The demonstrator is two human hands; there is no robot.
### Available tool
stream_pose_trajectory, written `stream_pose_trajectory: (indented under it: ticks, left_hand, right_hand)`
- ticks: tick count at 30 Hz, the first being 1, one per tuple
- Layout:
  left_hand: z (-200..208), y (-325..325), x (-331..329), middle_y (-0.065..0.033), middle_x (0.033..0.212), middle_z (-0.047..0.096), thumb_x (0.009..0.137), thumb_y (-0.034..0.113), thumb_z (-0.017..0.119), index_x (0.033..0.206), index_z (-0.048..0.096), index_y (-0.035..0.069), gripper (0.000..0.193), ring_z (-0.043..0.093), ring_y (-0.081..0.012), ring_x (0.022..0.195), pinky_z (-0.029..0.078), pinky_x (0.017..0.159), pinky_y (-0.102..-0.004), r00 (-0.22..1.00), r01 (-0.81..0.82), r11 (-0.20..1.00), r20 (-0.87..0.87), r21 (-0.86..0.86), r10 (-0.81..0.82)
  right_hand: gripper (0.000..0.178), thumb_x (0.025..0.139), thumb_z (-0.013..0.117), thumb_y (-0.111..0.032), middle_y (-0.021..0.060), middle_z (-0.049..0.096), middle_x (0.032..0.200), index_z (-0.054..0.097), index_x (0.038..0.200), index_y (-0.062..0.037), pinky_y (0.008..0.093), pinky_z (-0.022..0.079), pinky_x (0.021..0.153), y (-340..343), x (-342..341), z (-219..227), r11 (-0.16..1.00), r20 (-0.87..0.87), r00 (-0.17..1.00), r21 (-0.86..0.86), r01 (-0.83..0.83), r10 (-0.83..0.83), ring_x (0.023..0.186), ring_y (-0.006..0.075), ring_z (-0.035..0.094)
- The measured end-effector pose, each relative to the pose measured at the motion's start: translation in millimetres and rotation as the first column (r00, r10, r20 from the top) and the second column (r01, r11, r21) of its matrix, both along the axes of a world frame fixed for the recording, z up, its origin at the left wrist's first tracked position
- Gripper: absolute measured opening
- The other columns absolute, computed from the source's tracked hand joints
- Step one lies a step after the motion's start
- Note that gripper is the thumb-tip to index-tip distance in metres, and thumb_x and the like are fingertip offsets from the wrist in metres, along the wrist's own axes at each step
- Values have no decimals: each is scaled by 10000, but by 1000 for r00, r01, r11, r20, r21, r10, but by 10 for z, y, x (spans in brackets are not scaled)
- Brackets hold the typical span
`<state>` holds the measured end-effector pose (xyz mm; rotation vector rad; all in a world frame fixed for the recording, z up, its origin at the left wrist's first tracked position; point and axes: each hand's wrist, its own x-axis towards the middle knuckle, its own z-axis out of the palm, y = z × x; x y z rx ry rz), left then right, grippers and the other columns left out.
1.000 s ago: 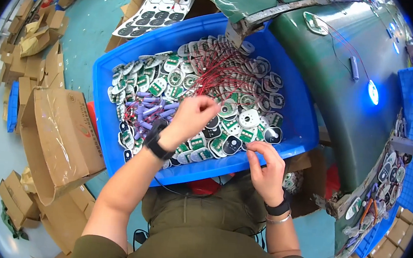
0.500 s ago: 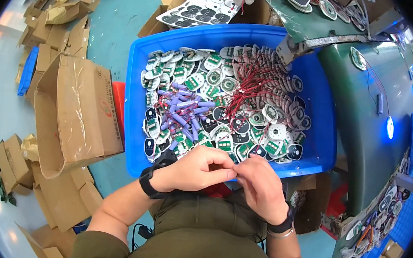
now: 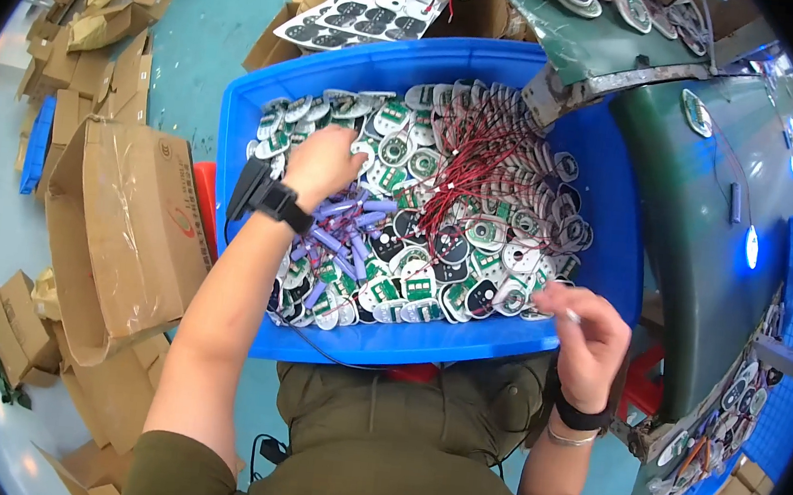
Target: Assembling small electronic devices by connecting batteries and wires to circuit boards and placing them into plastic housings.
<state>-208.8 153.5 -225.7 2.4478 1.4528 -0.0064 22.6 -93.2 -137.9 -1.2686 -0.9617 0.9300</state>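
- Cardboard box left of blue tub: red logo, line of small print, dark mark near top; wording too small to read.
- Black-faced discs in tub: pale marks, can't tell whether characters.
- No text legible.

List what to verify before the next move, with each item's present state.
1. Hands apart: ok; the left hand is over the left half of the bin, the right hand by its near right edge.
2. Left hand's grip visible: not ok; what it holds, if anything, cannot be told.
3. Right hand empty: cannot tell; something pale shows at the fingers, too small to identify.
4. Purple cylinders grouped: ok, mostly heaped together.
5. Red wires separated: not ok; they lie bunched over the boards.
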Motion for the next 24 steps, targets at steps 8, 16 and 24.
stream_pose_trajectory:
  ticks: [8, 16, 24]
  left_hand:
    - [-284, 86, 19, -147, 967, 558, 639, 334, 682, 918, 577, 38, 420, 546, -325, 882, 428, 771, -455, 958, 130, 984, -270, 119, -94]
    - [578, -682, 62, -60, 945, 482, 631, 208, 743, 1099, 506, 6, 562, 494, -150, 834, 418, 719, -240, 783, 201, 978, 610, -64, -121]
    - [939, -1604, 0, -115, 1036, 579, 690, 161, 724, 1154, 471, -3, 554, 565, -150, 932, 451, 792, -271, 516, 388, 749, 800, -537, 306]
  right_hand:
    - [114, 629, 597, 67, 132, 611, 799, 614, 732, 21, 374, 467, 775, -65, 33, 203, 959, -135, 954, 129, -251, 268, 748, 246, 594]
    - [135, 678, 640, 57, 72, 576, 743, 618, 799, 1, 250, 436, 593, 58, -347, 135, 996, 140, 987, 15, -85, 82, 675, 151, 548]
    - [114, 708, 628, 29, 61, 560, 737, 608, 809, -20, 236, 430, 546, 107, -650, 104, 997, 308, 951, 64, -42, 20, 627, 131, 535]
